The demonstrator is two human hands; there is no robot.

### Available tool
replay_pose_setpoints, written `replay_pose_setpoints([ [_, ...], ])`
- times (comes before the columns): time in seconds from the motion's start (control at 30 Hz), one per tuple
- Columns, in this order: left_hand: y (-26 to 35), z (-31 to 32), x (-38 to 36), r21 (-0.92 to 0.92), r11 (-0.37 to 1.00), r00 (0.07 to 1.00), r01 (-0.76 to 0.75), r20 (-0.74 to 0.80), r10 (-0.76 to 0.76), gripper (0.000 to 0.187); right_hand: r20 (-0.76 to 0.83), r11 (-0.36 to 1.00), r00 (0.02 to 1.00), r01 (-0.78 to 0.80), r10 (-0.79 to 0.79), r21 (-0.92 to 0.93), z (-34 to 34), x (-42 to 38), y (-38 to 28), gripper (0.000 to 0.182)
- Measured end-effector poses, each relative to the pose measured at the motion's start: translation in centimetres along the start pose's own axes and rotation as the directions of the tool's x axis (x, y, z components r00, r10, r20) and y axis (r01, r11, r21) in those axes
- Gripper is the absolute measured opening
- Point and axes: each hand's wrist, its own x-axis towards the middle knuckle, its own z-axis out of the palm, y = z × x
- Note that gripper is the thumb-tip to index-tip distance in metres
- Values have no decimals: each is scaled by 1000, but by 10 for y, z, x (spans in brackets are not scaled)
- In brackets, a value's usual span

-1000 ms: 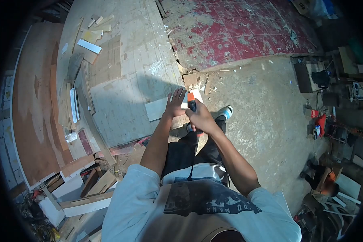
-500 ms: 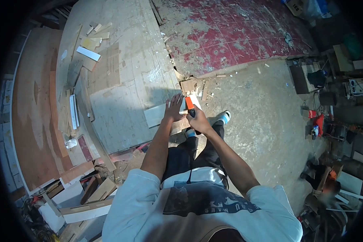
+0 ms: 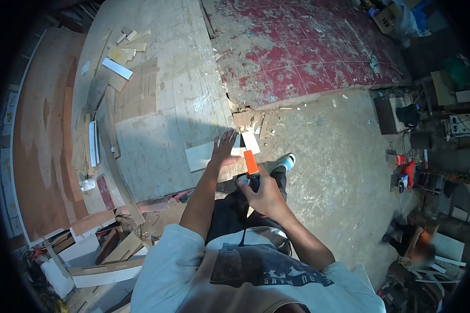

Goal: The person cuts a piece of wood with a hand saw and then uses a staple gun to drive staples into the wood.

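My left hand (image 3: 224, 149) presses down on a pale board (image 3: 199, 156) at the near right corner of the wooden worktable, its fingers stretched out and spread. In my right hand (image 3: 267, 192) is a hand tool with an orange block-like end (image 3: 251, 163) and a black handle (image 3: 255, 182). My fingers wrap round that handle, and the orange end points forward, just right of my left hand. The tool's exact kind does not show. Beyond the orange end, a white flat piece (image 3: 250, 142) lies beside the table edge.
The large worktable (image 3: 162, 135) carries wood scraps and a white strip (image 3: 117, 68). Several offcuts (image 3: 263, 126) lie on the floor by its corner. Stacked boards (image 3: 104, 276) fill the lower left. Another person (image 3: 410, 240) is at the far right, near shelves and tools.
My right hand has drawn the orange-and-black tool back toward my body and slightly right. My left hand stays on the board, its thumb now more apart.
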Motion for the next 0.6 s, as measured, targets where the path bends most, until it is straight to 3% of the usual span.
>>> replay_pose_setpoints([
  [0.1,-4,2,2,-14,1000,1000,-7,-4,7,110,17,994,995,-93,95,-58,12,11,30,39],
  [0.2,-10,10,5,28,999,999,-28,-24,29,111,48,999,998,-51,51,-8,26,34,73,39],
  [0.23,-10,10,5,-42,999,999,-29,-44,27,112,50,999,998,-33,33,-9,24,40,71,39],
  [0.33,-12,9,1,-7,999,999,-32,-18,32,113,70,989,987,-145,145,-1,17,37,65,33],
  [0.43,-14,-2,4,-32,997,997,-72,23,73,114,-7,999,1000,-7,7,40,24,34,83,36],
  [0.5,-33,19,15,-330,929,979,-164,-172,112,115,14,997,997,-71,71,31,24,33,77,37],
  [0.53,-41,28,30,-655,701,936,-281,-349,49,105,41,990,990,-136,135,25,23,33,73,38],
  [0.57,-19,-21,20,-801,522,903,-294,-412,-123,85,40,990,989,-141,140,26,22,32,71,38],
  [0.6,15,-93,-2,-849,490,865,-197,-386,-321,60,41,988,988,-149,148,27,21,32,69,37],
])
